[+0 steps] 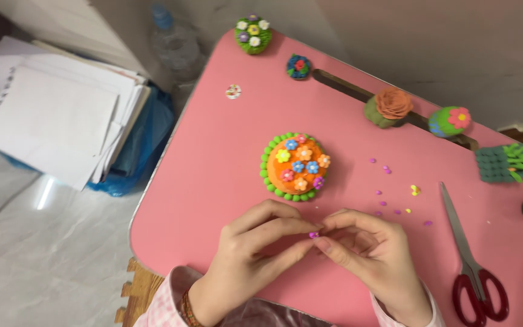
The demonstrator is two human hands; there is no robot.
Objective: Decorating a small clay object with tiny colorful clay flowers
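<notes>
My left hand [255,251] and my right hand [370,254] meet at the near edge of a pink table [213,157]. Their fingertips pinch a tiny purple clay piece [313,234] between them. Just beyond the hands sits an orange clay dome [295,166], ringed with green balls and dotted with small coloured flowers. Small purple and yellow clay bits [394,194] lie scattered to the right of the dome.
Red-handled scissors [470,260] lie at the right. Along the far edge stand a green flower pot model [253,33], a blue flower disc [298,66], an orange rose [390,107], a green-blue ball [449,121] and a green woven piece [506,163]. Paper stacks [55,109] lie left.
</notes>
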